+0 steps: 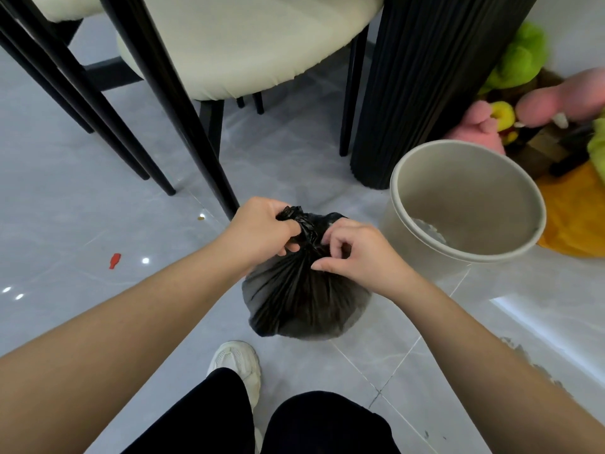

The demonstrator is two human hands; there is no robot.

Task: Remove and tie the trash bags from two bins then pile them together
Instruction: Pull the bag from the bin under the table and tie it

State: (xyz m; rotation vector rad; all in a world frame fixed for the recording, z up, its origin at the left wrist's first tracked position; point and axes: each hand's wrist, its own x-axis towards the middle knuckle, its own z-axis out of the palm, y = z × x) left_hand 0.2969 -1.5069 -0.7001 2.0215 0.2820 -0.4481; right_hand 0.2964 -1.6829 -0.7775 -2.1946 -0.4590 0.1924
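Note:
A full black trash bag [304, 303] stands on the grey floor tiles in front of my feet, its top gathered into a twisted neck. My left hand [262, 231] grips that twisted neck from the left. My right hand [357, 253] pinches the gathered plastic just right of the neck, fingers curled. To the right of the bag stands a beige round bin [406, 231] with no bag in it; a bit of pale debris lies at its bottom. No second bin or bag is in view.
Black chair legs [183, 132] and cream seats stand behind the bag to the left. A ribbed black table pedestal [415, 93] rises behind the bin. Plush toys [523, 103] and a yellow cloth lie at the right. A small red scrap [114, 259] lies on the floor left.

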